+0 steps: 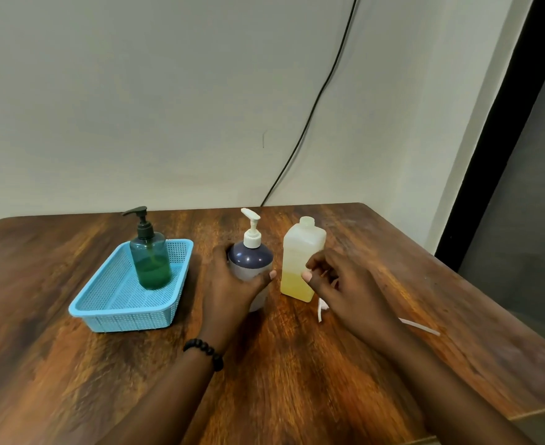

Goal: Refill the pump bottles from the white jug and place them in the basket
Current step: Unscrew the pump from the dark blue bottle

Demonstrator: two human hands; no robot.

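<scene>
A dark blue pump bottle (250, 258) with a white pump stands upright at the table's middle, and my left hand (232, 290) is wrapped around its lower body. Right beside it stands the white jug (300, 252), uncapped, with yellow liquid in its lower third. My right hand (345, 290) hovers in front of the jug's right side, fingers loosely curled and apart, holding nothing. A green pump bottle (150, 261) with a black pump stands upright in the far end of the blue basket (110, 313) on the left.
A white strip-like piece (420, 326) lies on the wooden table (297, 380) to the right, partly hidden under my right hand. A black cable (313, 110) hangs down the wall behind. The table's right edge runs close to the jug side.
</scene>
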